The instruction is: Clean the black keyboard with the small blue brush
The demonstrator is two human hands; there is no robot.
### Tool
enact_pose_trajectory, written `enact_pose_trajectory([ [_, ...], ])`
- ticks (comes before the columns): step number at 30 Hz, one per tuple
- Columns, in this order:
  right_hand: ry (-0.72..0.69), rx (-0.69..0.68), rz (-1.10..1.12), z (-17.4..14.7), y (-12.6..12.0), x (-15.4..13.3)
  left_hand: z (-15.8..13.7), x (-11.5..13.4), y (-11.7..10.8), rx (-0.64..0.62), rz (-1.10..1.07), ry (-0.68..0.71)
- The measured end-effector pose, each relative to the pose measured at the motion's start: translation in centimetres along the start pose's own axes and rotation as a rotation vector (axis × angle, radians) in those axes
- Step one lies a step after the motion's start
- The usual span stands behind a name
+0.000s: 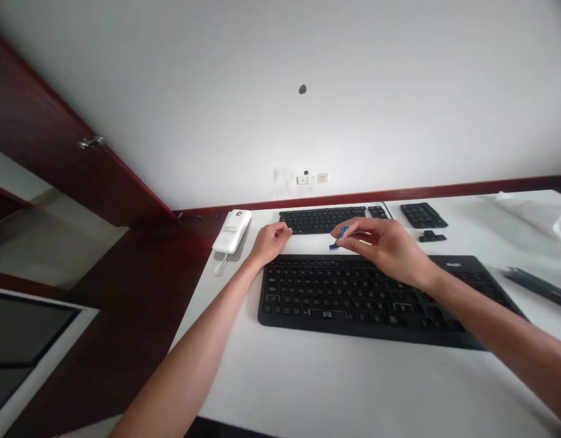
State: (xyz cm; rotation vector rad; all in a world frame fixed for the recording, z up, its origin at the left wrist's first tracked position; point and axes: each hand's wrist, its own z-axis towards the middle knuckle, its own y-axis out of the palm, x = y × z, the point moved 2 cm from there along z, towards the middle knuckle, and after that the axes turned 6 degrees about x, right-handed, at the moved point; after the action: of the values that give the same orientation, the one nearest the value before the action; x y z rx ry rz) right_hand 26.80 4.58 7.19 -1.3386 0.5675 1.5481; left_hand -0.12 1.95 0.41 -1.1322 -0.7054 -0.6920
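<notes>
My right hand [390, 246] pinches a small blue tool [339, 237] between thumb and fingers, above the far edge of a black keyboard [326, 298]. The tool is too small to name its kind; its lower tip hangs over the white strip of table behind the keyboard. My left hand [270, 241] rests loosely curled by the keyboard's far left corner, with nothing seen in its fingers. Just past it lies a thin black panel of keys [319, 220]. My right forearm passes over the keyboard's right part and hides some keys.
A white handheld device with a strap [232, 231] lies at the table's left edge. Black key blocks [421, 215] and a small arrow-key piece [432, 236] lie at the back right. Further right are a dark long tool [538, 285] and white plastic wrapping [536, 213]. A wall stands behind.
</notes>
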Motion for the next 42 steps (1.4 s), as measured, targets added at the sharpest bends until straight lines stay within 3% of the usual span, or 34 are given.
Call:
enact_pose_trajectory([
  [4,0.093,0.203,0.149,-1.0,1.6,1.9,0.0,0.1,-0.1,-0.002,0.008,0.005],
  [7,0.145,0.234,0.255,-1.6,2.5,3.0,-0.1,0.2,-0.1,-0.001,0.006,0.006],
  [12,0.139,0.166,0.251,-2.8,3.2,3.8,-0.1,0.0,-0.1,-0.002,-0.007,0.011],
  [22,0.073,0.041,-0.068,-4.7,3.4,3.2,-0.1,0.1,0.0,-0.007,0.013,-0.002],
  [31,0.006,0.025,-0.198,-4.9,3.3,3.0,-0.1,0.2,0.0,-0.001,0.015,0.011],
  [42,-0.118,-0.104,-0.329,-5.1,3.4,2.2,-0.2,0.4,0.0,0.012,0.045,0.009],
])
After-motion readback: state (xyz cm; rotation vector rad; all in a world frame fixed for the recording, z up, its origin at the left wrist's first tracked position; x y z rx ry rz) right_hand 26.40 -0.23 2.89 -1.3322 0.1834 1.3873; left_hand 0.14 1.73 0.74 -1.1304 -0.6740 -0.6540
